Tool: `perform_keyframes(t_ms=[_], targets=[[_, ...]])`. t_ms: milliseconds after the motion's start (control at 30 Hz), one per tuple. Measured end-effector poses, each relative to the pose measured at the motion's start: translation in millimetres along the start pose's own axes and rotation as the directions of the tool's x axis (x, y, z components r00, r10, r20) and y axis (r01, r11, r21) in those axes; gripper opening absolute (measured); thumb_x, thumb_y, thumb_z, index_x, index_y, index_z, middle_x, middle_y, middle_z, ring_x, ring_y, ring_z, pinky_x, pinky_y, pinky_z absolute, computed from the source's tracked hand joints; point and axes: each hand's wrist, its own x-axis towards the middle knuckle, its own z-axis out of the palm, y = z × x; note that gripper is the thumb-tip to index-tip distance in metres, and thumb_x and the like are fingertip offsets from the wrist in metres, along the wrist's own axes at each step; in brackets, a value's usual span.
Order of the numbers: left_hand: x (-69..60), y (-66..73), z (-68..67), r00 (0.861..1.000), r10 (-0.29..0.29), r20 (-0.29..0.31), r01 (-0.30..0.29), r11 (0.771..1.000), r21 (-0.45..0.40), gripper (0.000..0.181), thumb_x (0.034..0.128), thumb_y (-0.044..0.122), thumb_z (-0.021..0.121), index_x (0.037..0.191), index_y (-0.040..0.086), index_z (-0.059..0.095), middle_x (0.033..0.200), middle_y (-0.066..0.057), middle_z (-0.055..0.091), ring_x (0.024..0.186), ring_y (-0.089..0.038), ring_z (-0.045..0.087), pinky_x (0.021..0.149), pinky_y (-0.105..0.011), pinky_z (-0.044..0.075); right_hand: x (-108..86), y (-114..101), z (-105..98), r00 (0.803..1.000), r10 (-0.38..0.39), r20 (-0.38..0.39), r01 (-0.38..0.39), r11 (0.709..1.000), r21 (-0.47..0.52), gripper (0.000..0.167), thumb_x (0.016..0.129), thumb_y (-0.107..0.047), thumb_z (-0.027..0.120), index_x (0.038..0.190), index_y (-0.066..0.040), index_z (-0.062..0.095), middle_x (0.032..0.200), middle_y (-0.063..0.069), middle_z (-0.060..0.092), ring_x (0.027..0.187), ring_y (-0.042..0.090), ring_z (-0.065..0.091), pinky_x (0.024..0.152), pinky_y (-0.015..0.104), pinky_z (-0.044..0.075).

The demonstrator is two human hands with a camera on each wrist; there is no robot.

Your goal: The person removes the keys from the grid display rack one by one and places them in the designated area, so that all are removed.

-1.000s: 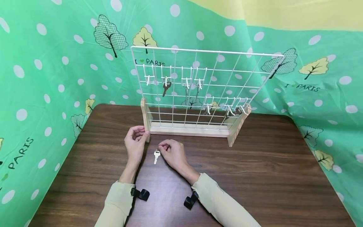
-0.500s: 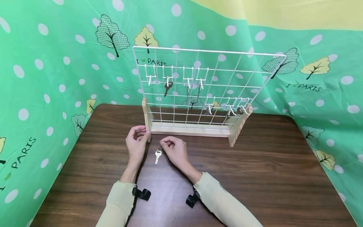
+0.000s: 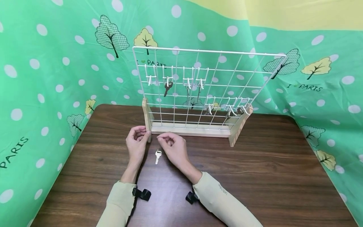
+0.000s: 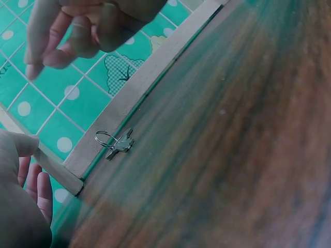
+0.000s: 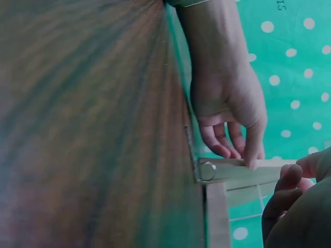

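On the table near the rack's left foot lies a silver key (image 3: 158,156) with a metal ring (image 4: 103,138). My left hand (image 3: 136,145) grips the wooden left leg (image 3: 147,118) of the rack, thumb in front and fingers behind. Just beyond the key, above the table, is my right hand (image 3: 174,149). Its fingers are loosely bent, nothing shows between them, and they are apart from the ring. In the right wrist view the key appears edge-on beside the wooden foot. A dark key (image 3: 168,89) hangs from a white hook on the grid.
The white wire grid (image 3: 210,52) stands upright in its wooden base (image 3: 190,130). Several more hooks carry keys, including one hook (image 3: 209,108) lower right; the far-left hook (image 3: 150,80) shows no key. Patterned green cloth (image 3: 56,56) surrounds the brown table (image 3: 269,176).
My right hand has come off the key's ring and shifted slightly up toward the rack. The key stays on the table. My left hand keeps its grip on the leg.
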Motion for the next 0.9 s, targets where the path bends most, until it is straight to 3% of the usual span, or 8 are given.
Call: perform_keyframes(t_ms=[133,367,633,900], targets=[[0.1,1.1,0.2,1.000,-0.003,0.001,0.003,1.000,0.004,0.030,0.0909,-0.014,0.082,0.117,-0.018,0.068,0.095,0.004,0.071,0.088,-0.008,0.067,0.078,-0.017,0.057,1.7,-8.7,-1.2,1.000,-0.012,-0.007,0.012,0.999,0.049,0.007,0.101,-0.006,0.079,0.104,-0.002,0.084,0.081,0.001,0.071,0.063,0.005,0.050,0.057,0.016,0.039],[0.7,2.7,0.8,1.000,-0.007,0.001,0.007,1.000,0.004,0.030,0.0912,-0.013,0.082,0.117,-0.018,0.067,0.095,0.004,0.072,0.089,-0.009,0.068,0.079,-0.017,0.057,8.3,-24.0,-6.6,1.000,-0.030,-0.007,0.031,0.985,0.172,0.009,0.102,-0.001,0.076,0.108,0.004,0.080,0.086,0.018,0.072,0.049,0.008,0.052,0.048,0.017,0.042],[0.6,4.1,1.4,1.000,-0.008,0.001,0.008,1.000,0.002,0.030,0.0908,-0.014,0.081,0.117,-0.018,0.067,0.095,0.004,0.072,0.089,-0.008,0.068,0.079,-0.017,0.057,17.3,-37.8,-12.9,0.999,-0.017,-0.036,0.025,0.973,0.231,0.011,0.103,-0.002,0.073,0.112,0.003,0.080,0.088,0.000,0.068,0.049,0.009,0.053,0.046,0.019,0.038],[0.5,2.3,0.5,1.000,-0.005,-0.001,0.005,1.000,0.006,0.030,0.0909,-0.015,0.081,0.117,-0.018,0.068,0.095,0.004,0.071,0.089,-0.009,0.067,0.079,-0.016,0.057,26.3,-52.1,-18.8,0.997,-0.032,-0.075,0.053,0.954,0.295,0.014,0.103,-0.001,0.073,0.114,0.006,0.078,0.090,0.000,0.067,0.049,0.012,0.055,0.044,0.019,0.038]])
